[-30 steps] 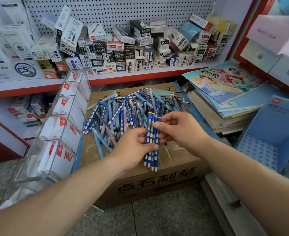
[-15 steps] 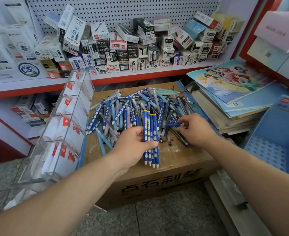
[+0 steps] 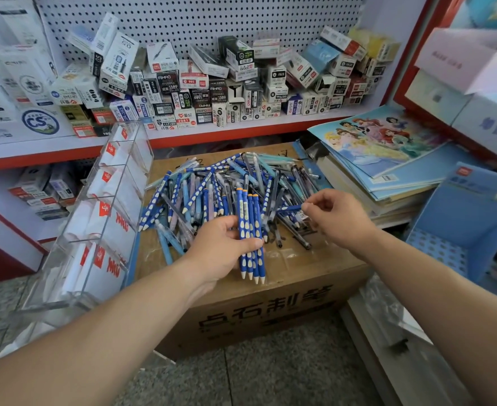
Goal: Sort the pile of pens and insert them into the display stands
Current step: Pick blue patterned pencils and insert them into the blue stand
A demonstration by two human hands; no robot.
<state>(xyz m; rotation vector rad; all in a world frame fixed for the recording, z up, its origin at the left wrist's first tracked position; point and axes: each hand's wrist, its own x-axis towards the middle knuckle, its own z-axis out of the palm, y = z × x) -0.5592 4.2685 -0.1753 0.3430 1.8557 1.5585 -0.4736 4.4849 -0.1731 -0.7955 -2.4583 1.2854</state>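
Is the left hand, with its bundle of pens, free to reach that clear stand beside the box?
Probably yes. The left hand grips the blue pens just right of the clear stand, and nothing stands between them.

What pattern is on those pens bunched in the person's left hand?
The bundle of plastic pens is dark blue with white oval spots and white tips; head view.

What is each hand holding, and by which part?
The left hand grips a bundle of blue dotted pens around its middle; the right hand pinches one blue pen by its end.
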